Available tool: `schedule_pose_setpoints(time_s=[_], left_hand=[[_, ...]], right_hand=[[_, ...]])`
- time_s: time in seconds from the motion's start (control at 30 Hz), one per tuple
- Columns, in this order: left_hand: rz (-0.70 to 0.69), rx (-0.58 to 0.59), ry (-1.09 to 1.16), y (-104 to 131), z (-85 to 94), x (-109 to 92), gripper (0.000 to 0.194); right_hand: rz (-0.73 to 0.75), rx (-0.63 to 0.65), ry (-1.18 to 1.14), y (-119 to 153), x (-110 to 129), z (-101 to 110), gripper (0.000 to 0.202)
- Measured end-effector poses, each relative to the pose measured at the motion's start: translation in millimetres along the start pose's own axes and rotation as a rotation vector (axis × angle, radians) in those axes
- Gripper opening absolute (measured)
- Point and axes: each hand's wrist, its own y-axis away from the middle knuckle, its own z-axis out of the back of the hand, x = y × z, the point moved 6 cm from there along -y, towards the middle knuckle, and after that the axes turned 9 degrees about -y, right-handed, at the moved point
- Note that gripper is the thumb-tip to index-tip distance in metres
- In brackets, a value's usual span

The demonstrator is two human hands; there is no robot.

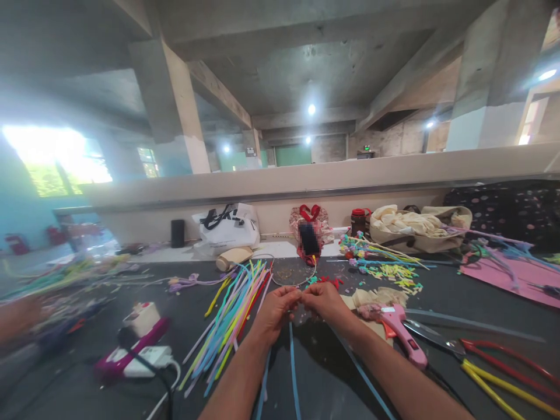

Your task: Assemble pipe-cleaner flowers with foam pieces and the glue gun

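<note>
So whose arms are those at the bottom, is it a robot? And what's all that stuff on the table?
No robot here, just a person! There is only one picture, taken by a camera worn on their head, looking forward and down. The left hand and right hand meet in the middle, fingertips pinched close together. What they pinch is too small to tell. Blue strips lie below them.

On the dark table is a bundle of colourful stems, left of the hands. To their right are a pink glue gun and scissors with red and yellow handles. The blurry hand at the far left seems to be someone else's.
</note>
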Motion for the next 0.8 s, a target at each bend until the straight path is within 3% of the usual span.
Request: schedule_pose_setpoints(time_s=[0.17, 0.5, 0.8], left_hand=[[-0.005, -0.010, 0.007, 1, 1.2, -2, 0.021], [-0.014, -0.041, 0.007, -3, 5.0, 2, 0.029], [-0.012, -0.016, -0.037, -1, 2.4, 1, 0.028]], right_hand=[[0.030, -0.047, -0.006, 2, 5, 3, 0.007], [0.041, -0.017, 0.002, 5, 10, 1, 0.012], [0.138, 0.000, 0.111, 7, 16, 2, 0.010]])
